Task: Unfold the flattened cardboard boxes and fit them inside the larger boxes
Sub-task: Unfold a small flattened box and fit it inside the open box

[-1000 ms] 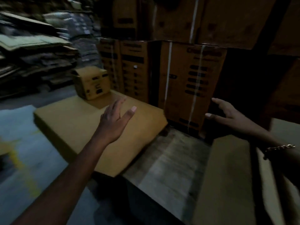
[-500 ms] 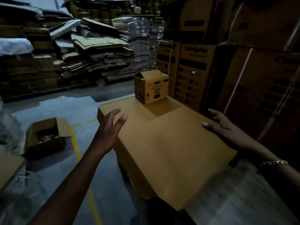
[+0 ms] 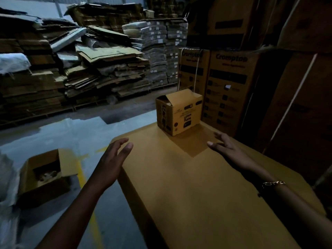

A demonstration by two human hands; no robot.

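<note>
small box (image 3: 178,112) — tan, black print | floor (image 3: 71,133) — grey; yellow line (image 3: 81,175)

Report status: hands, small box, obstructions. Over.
Open left hand at left edge of large carton; right hand open above its top. Upright small box, top open, at carton's far end. Nothing between hands and box.

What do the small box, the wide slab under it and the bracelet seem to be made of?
Small box: matte brown cardboard, by its folded flaps and dark print. Slab: probably plain matte cardboard too, the same brown, unprinted; one piece or stacked sheets, I cannot tell. Bracelet: seemingly gold-toned metal chain, since its links glint.
</note>
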